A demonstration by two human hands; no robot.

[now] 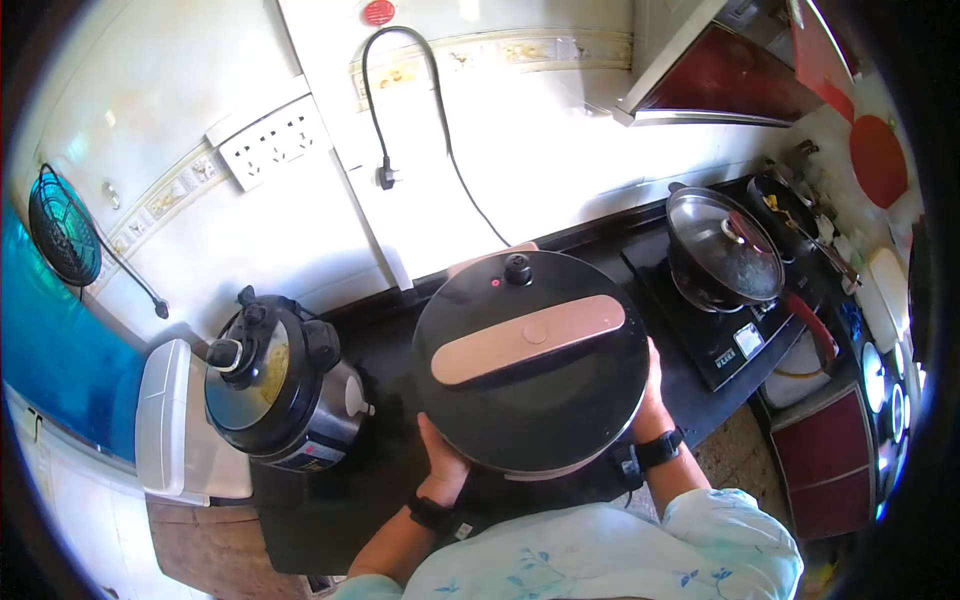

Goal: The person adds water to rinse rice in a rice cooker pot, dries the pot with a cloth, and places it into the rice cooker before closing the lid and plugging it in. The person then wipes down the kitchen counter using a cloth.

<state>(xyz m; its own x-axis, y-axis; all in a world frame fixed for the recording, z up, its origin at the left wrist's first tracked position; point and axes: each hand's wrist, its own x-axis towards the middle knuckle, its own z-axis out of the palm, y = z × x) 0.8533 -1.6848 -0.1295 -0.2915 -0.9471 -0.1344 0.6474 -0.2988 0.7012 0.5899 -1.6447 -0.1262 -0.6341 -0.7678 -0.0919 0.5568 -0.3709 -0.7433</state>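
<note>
A large round electric pressure cooker (540, 410) with a dark lid and a rose-gold handle bar (470, 358) is in front of me on the black counter. My left hand (445, 458) holds its near left side, thumb against the body and the other fingers mostly hidden. On its right side, my right hand (652, 405) grips the body, the fingers partly hidden behind the rim. A black valve knob (517, 268) sits on the lid's far edge. From behind the cooker a black cord (447, 135) loops up the wall to a plug (387, 177).
To the left stands another pressure cooker (325, 405), beside a white plastic bin (165, 420). A lidded wok (720, 240) sits on a cooktop (715, 365) at right, its red handle jutting forward. A socket strip (268, 140) and a strainer (66, 228) are on the wall.
</note>
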